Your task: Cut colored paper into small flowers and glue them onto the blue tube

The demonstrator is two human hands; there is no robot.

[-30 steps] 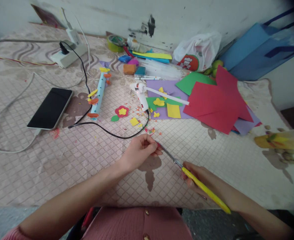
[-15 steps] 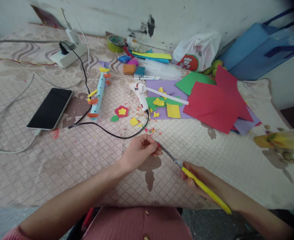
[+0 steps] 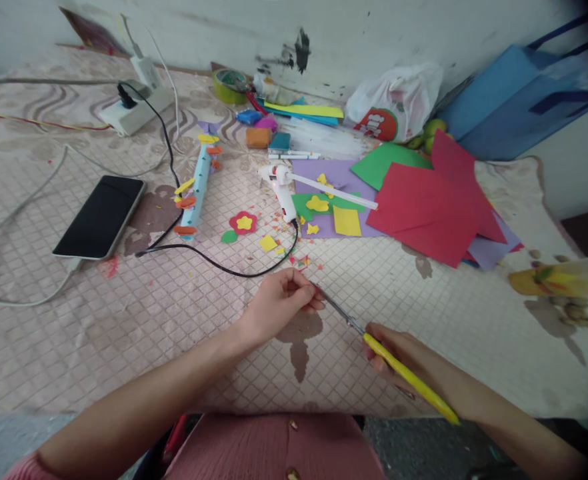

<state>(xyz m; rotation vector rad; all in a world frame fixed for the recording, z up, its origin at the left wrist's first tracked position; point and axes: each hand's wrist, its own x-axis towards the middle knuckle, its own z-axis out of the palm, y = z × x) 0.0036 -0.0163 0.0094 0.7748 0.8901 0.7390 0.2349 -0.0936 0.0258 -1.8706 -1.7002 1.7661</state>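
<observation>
Between the thumb and fingers of my left hand (image 3: 285, 297) is a small red piece (image 3: 317, 289), mostly hidden by the fingertips. My right hand (image 3: 399, 357) grips scissors (image 3: 404, 373) with yellow handles, and their blade tips meet the red piece. Just beyond my left hand lie small coloured scraps (image 3: 299, 261) and a yellow square (image 3: 268, 243). A red flower with a yellow centre (image 3: 243, 223) and a green leaf shape (image 3: 229, 237) rest farther off to the left.
A white glue gun (image 3: 281, 190) with a long glue stick lies beyond my hands, its black cord curving left. Red sheets (image 3: 429, 213) are at the right. A decorated blue strip (image 3: 199, 183), a phone (image 3: 101, 217) and a power strip (image 3: 137, 110) are at the left.
The yellow scissor handle in my right hand has shifted very slightly, and a second handle edge shows below it. My left hand keeps its place.
</observation>
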